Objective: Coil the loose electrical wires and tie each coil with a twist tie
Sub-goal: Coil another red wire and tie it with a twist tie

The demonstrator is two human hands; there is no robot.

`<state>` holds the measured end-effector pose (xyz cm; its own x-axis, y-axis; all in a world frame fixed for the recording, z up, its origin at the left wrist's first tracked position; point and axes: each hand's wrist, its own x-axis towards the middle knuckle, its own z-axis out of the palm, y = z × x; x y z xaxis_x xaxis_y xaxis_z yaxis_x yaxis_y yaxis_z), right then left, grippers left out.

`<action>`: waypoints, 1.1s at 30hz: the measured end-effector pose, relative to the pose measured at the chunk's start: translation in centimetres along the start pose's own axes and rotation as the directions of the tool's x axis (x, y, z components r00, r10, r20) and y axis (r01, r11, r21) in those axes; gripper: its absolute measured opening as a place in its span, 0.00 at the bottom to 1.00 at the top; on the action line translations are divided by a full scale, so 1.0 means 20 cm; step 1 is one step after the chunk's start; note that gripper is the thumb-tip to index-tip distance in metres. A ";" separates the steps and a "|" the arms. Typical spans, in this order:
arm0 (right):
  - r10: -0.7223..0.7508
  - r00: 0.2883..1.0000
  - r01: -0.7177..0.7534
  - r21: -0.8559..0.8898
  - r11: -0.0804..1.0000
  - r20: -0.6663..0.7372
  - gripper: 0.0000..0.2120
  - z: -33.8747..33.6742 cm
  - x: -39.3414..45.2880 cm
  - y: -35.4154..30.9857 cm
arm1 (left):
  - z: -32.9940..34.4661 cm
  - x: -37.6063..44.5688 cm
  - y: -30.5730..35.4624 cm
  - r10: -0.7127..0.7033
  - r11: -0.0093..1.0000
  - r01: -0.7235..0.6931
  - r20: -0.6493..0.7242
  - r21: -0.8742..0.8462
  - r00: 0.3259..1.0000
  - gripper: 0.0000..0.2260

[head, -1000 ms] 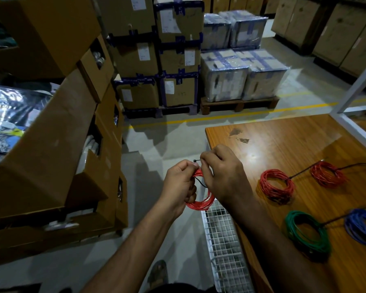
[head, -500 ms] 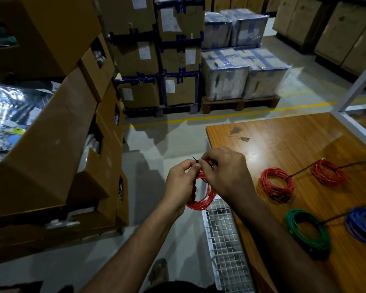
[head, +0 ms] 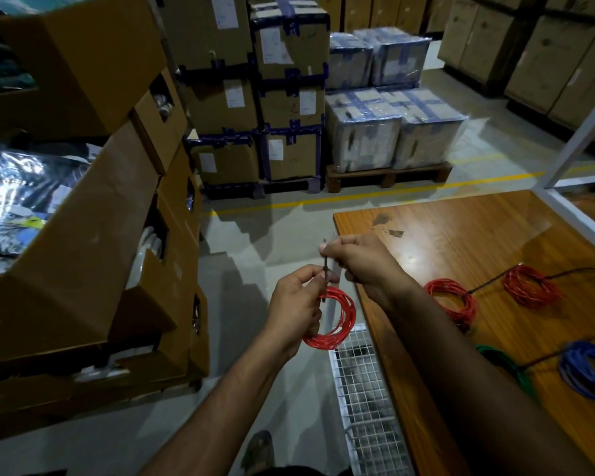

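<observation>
Both hands are up off the left edge of the wooden surface [head: 461,242]: left hand [head: 298,304] grips the red coil [head: 339,321], right hand [head: 361,262] pinches the dark twist tie [head: 325,266] sticking up from it. Four tied coils sit on the surface, two red, one green, one blue.

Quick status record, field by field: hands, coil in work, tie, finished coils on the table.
left hand: grips red wire coil, held off the table edge
right hand: pinches thin dark twist tie above the coil
tie state: stands upright, not yet finished
wooden table: two red coils, green coil, blue coil, each with a dark tie
</observation>
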<state>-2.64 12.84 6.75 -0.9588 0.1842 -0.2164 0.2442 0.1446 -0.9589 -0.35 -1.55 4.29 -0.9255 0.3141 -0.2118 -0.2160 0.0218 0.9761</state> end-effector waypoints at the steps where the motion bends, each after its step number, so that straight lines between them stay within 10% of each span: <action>1: 0.024 0.996 -0.019 0.050 0.999 -0.091 0.10 0.00 0.03 -0.01 | 0.00 0.00 0.00 0.005 1.000 -0.005 0.000 -0.005 1.000 0.11; 3: 0.126 0.979 -0.103 0.146 0.984 -0.162 0.10 -0.01 0.07 -0.01 | 0.00 -0.01 0.01 0.009 1.000 -0.009 -0.006 -0.021 1.000 0.11; 6: 0.223 0.971 -0.227 0.037 0.973 0.089 0.17 -0.01 0.04 -0.01 | -0.01 -0.01 0.02 0.004 0.997 -0.005 -0.018 -0.071 1.000 0.11; 10: 0.093 0.955 -0.087 -0.031 0.996 0.282 0.14 0.00 0.01 0.00 | -0.02 0.00 0.02 -0.002 0.998 0.000 -0.030 -0.070 1.000 0.12; 13: -0.048 0.983 0.046 0.019 0.999 0.177 0.12 0.02 0.03 0.01 | 0.00 0.01 0.02 -0.030 0.996 0.026 -0.041 -0.087 0.999 0.12; 18: -0.352 0.929 0.289 -0.371 0.883 -0.113 0.11 0.06 0.06 0.00 | 0.01 0.02 0.05 -0.015 0.977 0.009 -0.022 -0.213 1.000 0.11; 25: -0.417 0.895 0.387 -0.191 0.902 -0.158 0.08 0.03 -0.01 -0.10 | 0.04 0.03 0.00 -0.151 0.945 0.128 -0.054 -0.302 0.987 0.11; 33: -0.513 0.807 0.383 -0.402 0.832 -0.292 0.11 -0.01 0.01 0.01 | 0.08 -0.01 0.00 -0.155 0.924 0.137 -0.023 -0.356 0.988 0.14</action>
<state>-2.72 13.14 6.50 -0.8568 0.3583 0.3709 -0.1059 0.5816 -0.8065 0.35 -0.11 4.32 -0.8877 0.2846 -0.3620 -0.4373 -0.2747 0.8563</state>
